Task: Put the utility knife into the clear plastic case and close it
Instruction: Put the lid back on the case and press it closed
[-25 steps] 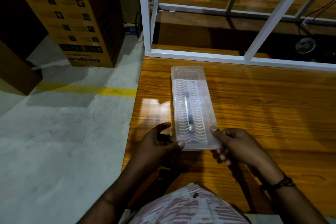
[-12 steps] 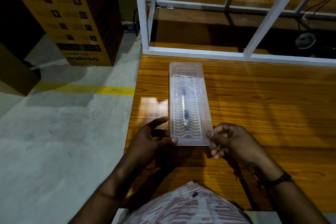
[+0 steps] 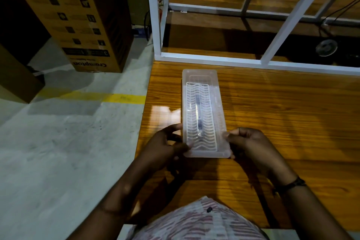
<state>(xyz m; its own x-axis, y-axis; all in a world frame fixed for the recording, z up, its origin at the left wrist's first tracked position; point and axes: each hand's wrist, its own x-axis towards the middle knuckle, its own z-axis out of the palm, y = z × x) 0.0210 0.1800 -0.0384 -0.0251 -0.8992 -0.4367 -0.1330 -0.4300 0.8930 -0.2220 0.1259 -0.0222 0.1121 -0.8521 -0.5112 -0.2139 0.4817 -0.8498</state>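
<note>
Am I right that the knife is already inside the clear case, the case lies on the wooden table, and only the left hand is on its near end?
Not quite. In the head view both hands are on the near end: the left hand at the left corner and the right hand at the right. The utility knife does show inside the clear plastic case, which lies on the wooden table.

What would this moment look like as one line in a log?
stage: closing | clear plastic case: on table, knife inside | left hand: near-left corner | right hand: near-right corner
</note>
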